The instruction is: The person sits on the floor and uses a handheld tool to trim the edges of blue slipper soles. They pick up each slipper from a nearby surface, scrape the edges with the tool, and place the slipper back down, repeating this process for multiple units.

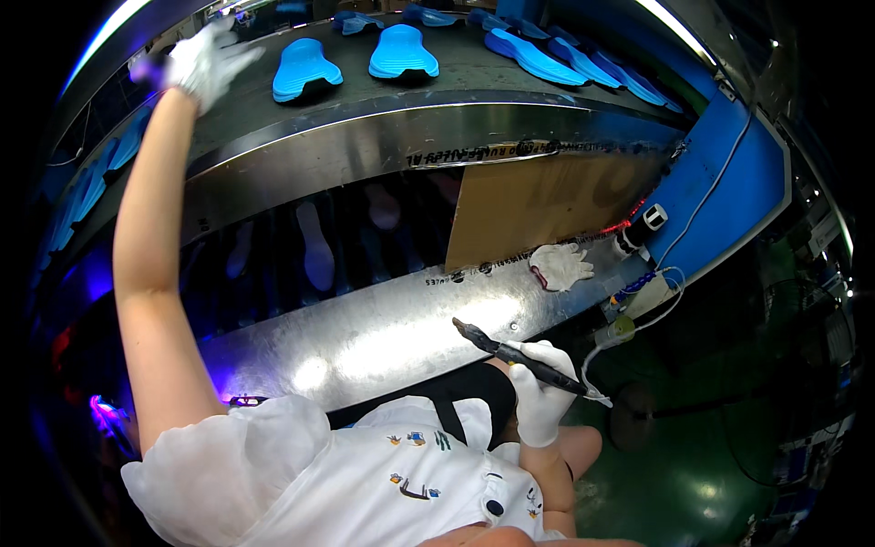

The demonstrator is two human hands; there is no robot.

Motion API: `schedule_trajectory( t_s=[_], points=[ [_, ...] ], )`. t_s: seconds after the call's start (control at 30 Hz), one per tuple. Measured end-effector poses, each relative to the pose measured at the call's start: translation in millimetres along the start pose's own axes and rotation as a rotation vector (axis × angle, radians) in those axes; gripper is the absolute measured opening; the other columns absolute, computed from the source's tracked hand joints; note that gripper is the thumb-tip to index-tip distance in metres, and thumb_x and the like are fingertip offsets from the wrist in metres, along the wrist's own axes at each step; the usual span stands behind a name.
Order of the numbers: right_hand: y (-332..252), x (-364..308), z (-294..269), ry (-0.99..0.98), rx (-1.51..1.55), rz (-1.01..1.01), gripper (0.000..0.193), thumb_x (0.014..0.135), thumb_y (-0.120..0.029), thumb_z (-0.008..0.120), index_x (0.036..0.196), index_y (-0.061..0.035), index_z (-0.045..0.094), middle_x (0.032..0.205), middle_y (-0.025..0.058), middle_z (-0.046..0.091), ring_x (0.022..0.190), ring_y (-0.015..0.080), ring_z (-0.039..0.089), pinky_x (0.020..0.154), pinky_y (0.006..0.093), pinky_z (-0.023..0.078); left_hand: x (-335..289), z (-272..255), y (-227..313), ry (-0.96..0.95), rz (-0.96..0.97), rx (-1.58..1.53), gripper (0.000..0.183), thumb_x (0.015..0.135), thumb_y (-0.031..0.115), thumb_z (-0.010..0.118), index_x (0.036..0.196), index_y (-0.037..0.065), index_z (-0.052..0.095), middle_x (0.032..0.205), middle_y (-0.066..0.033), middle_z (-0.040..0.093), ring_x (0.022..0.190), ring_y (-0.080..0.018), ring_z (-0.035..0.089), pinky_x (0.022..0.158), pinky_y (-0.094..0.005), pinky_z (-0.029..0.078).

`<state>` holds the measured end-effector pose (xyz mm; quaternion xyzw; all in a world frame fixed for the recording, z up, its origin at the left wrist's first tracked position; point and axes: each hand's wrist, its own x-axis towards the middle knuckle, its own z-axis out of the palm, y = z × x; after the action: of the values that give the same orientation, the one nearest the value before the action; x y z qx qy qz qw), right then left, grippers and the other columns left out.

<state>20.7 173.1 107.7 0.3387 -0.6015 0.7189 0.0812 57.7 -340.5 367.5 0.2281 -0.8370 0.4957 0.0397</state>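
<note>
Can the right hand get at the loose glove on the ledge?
Likely yes: the glove lies uncovered and nothing visible blocks the way, but the right hand holds a black tool.

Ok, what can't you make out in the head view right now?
All in the head view:
Purple patch beside the left hand: blurred, can't tell what it is.
Behind the cardboard sheet: hidden by that sheet.
Black tool in the right hand: tip too small to read.
Blue shoe soles at far left: dark rim prevents a sure count.
</note>
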Motion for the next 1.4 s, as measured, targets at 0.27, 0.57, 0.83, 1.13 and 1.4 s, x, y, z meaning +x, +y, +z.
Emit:
schedule_trajectory(
  t_s=[0.27, 0.57, 0.83, 1.13, 1.4],
  points=[
    [8, -9, 0, 0.007, 0.058, 0.159, 0.026, 0.082, 0.000, 0.076, 0.105, 0.0059, 0.066, 0.099, 0.0119, 0.069, 0.088, 0.0150, 0.066, 0.078, 0.0246, 0.053, -137, 184, -112, -0.700, -0.366, -0.226, 0.033, 0.097, 0.027, 0.047, 0.114, 0.006, 0.067, 0.123, -0.0229, 0.064, 0.115, -0.0416, 0.061, 0.096, -0.0460, 0.051],
    [2, -7, 1, -0.056, -0.046, 0.132, 0.024, 0.082, 0.003, 0.074, 0.104, 0.0067, 0.066, 0.097, 0.0117, 0.071, 0.084, 0.0130, 0.067, 0.076, 0.0238, 0.054, -150, 187, -78, 0.258, -0.651, -0.358, 0.033, 0.098, 0.029, 0.052, 0.122, 0.008, 0.063, 0.125, -0.0197, 0.063, 0.116, -0.0382, 0.060, 0.100, -0.0462, 0.047],
    [12, -13, 4, 0.003, -0.034, 0.231, 0.022, 0.083, 0.001, 0.074, 0.103, 0.0061, 0.066, 0.096, 0.0105, 0.071, 0.085, 0.0152, 0.067, 0.077, 0.0261, 0.054, -165, 121, -68, -0.074, -0.888, -0.887, 0.027, 0.096, 0.022, 0.062, 0.117, 0.007, 0.065, 0.110, -0.0144, 0.066, 0.100, -0.0240, 0.067, 0.091, -0.0370, 0.052],
    [34, -27, -24, 0.337, -0.007, 0.302, 0.024, 0.099, -0.014, 0.057, 0.116, 0.0035, 0.059, 0.098, 0.0112, 0.066, 0.062, 0.0080, 0.055, 0.053, 0.0166, 0.045, -256, -50, 197, 0.754, -0.131, -1.515, 0.024, 0.087, 0.011, 0.062, 0.110, 0.005, 0.067, 0.115, -0.0149, 0.063, 0.100, -0.0289, 0.063, 0.092, -0.0398, 0.051],
    [62, -37, -57, 0.634, -0.092, 0.520, 0.021, 0.093, -0.010, 0.066, 0.108, 0.0046, 0.065, 0.082, 0.0021, 0.062, 0.063, 0.0064, 0.053, 0.054, 0.0204, 0.042, -240, -81, 450, 0.525, 0.487, -2.021, 0.023, 0.073, 0.006, 0.078, 0.089, 0.005, 0.062, 0.118, -0.0193, 0.057, 0.105, -0.0378, 0.059, 0.093, -0.0437, 0.049]
  ],
)
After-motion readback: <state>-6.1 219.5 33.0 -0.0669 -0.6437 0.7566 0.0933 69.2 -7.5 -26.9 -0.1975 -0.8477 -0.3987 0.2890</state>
